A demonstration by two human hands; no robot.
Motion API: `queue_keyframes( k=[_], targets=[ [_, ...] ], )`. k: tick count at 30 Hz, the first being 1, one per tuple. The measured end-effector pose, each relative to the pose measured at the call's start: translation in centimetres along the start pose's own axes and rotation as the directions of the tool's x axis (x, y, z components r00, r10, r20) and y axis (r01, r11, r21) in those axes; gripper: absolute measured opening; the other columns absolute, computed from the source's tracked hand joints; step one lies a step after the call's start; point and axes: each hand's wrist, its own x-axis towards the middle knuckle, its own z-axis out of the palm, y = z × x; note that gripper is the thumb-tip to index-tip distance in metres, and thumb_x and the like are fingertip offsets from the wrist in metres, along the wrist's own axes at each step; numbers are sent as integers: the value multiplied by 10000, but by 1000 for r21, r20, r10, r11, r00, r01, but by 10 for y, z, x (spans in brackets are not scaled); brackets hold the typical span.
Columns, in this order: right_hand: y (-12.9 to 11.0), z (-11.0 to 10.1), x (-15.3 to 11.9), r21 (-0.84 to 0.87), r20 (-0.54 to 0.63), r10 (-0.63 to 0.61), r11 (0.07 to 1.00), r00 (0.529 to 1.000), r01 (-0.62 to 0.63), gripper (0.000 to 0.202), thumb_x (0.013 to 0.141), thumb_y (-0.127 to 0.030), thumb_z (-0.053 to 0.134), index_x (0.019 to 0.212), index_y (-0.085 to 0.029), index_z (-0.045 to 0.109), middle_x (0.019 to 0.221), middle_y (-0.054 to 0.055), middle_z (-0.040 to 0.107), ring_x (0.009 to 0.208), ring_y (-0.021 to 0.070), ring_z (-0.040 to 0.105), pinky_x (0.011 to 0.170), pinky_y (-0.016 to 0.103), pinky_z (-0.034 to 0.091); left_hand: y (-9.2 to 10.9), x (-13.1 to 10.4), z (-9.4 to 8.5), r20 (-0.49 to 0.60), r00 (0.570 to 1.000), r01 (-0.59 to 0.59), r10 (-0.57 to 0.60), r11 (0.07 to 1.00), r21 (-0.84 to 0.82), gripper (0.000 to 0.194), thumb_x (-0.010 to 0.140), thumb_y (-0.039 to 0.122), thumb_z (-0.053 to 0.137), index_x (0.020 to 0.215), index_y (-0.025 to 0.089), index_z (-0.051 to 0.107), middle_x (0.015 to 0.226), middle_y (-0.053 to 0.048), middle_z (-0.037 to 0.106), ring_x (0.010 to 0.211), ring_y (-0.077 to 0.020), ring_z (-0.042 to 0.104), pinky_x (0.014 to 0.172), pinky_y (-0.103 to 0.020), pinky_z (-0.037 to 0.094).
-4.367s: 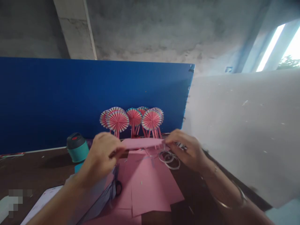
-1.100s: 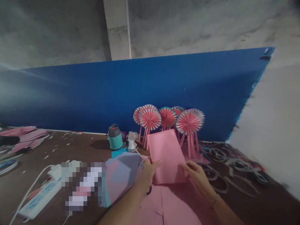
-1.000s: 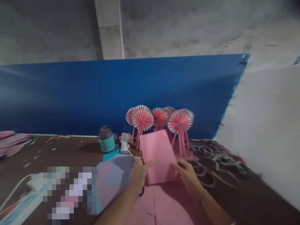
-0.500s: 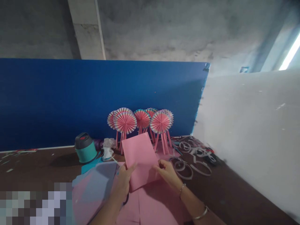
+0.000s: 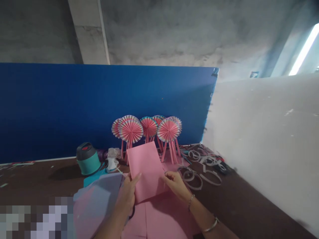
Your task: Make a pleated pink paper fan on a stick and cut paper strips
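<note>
A folded-looking piece of pink paper point(image 5: 147, 166) is held up over the table, tilted slightly to the left. My left hand point(image 5: 130, 190) grips its left edge, the thumb lying across the front and the other fingers behind. At the right edge, my right hand point(image 5: 175, 183) pinches the paper between thumb and curled fingers. More pink paper point(image 5: 164, 219) lies flat beneath both hands. To the left spreads a stack of pale blue and pink sheets point(image 5: 99, 199). Behind the held paper stand several round pleated paper fans point(image 5: 131, 131) on pink sticks.
A teal and black container point(image 5: 87, 159) stands at the left, beside a crumpled white wrapper point(image 5: 113, 159). Coils of white strip point(image 5: 191, 177) lie on the brown table point(image 5: 236, 205) at the right. A blue panel point(image 5: 74, 106) rises behind, and a white wall point(image 5: 261, 132) bounds the right.
The whole view has shifted slightly, moving things a little to the left in the picture. Both hands keep hold of the pink paper, with little change in grip.
</note>
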Motion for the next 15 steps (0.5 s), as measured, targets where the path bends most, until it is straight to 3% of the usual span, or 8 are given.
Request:
queue_keyframes(
  k=[4, 8, 15],
  targets=[
    [1, 0, 0, 73, 16, 14, 997, 1000, -15, 453, 672, -573, 658, 530, -170, 505, 499, -44, 415, 499, 87, 351, 491, 224, 264, 1, -1, 1, 75, 997, -1, 5, 998, -55, 434, 670, 318, 713, 1082, 231, 607, 931, -52, 742, 944, -280, 679, 825, -390, 529],
    [1, 1, 0, 176, 14, 25, 984, 1000, -27, 487, 688, -623, 640, 568, -174, 497, 540, -46, 388, 526, 87, 330, 478, 216, 251, 6, -6, 4, 79, 996, 33, -31, 999, -33, 390, 629, 323, 725, 994, 218, 635, 935, -73, 740, 994, -293, 664, 830, -372, 528],
    [-2, 0, 0, 123, -54, 20, 992, 998, -13, 529, 660, -637, 651, 496, -184, 435, 488, -60, 339, 491, 77, 295, 473, 224, 226, -1, -2, 1, 152, 986, 84, -73, 994, -71, 314, 637, 322, 736, 934, 249, 666, 959, -75, 737, 1024, -310, 648, 857, -425, 516]
  ],
)
